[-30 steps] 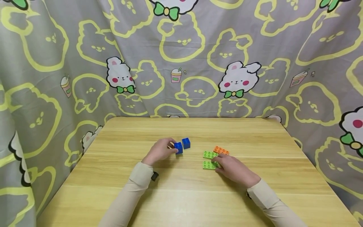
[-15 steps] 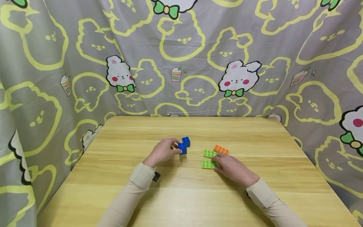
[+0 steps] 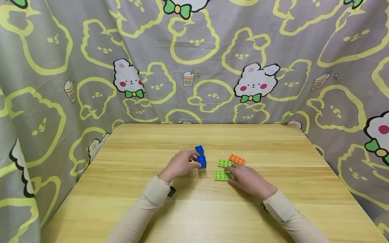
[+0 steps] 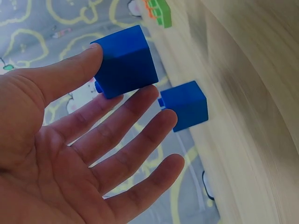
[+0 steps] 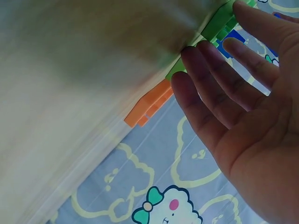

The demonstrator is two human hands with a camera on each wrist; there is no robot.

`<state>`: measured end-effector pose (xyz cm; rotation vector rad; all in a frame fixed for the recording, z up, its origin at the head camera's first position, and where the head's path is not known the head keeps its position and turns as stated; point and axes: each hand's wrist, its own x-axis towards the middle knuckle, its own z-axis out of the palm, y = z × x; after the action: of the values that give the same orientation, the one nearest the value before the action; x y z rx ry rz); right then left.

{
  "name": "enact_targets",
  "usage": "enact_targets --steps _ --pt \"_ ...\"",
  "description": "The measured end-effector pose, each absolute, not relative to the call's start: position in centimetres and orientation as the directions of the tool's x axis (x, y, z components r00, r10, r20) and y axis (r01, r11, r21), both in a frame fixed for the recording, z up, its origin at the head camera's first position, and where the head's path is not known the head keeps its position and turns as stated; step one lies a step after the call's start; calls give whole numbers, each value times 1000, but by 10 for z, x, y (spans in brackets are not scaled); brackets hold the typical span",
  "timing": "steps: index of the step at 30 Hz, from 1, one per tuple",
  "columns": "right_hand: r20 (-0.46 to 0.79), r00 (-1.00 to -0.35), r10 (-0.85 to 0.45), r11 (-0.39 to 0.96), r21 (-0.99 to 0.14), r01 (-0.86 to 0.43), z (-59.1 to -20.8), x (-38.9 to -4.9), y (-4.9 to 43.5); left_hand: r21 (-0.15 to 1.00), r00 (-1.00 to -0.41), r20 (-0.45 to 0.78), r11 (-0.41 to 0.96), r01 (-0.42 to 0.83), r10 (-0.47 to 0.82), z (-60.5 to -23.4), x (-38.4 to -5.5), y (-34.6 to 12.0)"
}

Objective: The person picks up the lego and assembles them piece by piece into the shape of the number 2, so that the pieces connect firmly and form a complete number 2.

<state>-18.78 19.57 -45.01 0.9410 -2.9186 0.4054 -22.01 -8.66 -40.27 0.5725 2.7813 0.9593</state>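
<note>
My left hand (image 3: pixel 180 165) pinches a blue toy building block (image 3: pixel 202 162) between thumb and fingertips. In the left wrist view this blue block (image 4: pixel 126 60) is tilted, its studs turned toward the hand. A second blue block (image 3: pixel 199 150) stands just behind it on the table. My right hand (image 3: pixel 249 180) holds the right end of the nearer light green brick (image 3: pixel 221 176), a flat one with two rows of studs. The right wrist view shows the thumb against that green brick (image 5: pixel 219 22); part of the grip is hidden.
Another green brick (image 3: pixel 225 163) lies just behind the held one, partly covered by the right hand. Touching or nearly touching it is an orange brick (image 3: pixel 237 159). The wooden table (image 3: pixel 194 216) reaches back to a patterned curtain (image 3: pixel 194 67).
My left hand has carried its blue block to the right, now in front of the other blue block. The right hand has slid its green brick slightly left.
</note>
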Motion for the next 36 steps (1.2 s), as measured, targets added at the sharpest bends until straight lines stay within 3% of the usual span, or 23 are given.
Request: enact_targets --steps 36 --pt "146 -780 -608 753 -206 -625 -451 -189 187 621 -862 -6 678 394 507 -412 -204 -57"
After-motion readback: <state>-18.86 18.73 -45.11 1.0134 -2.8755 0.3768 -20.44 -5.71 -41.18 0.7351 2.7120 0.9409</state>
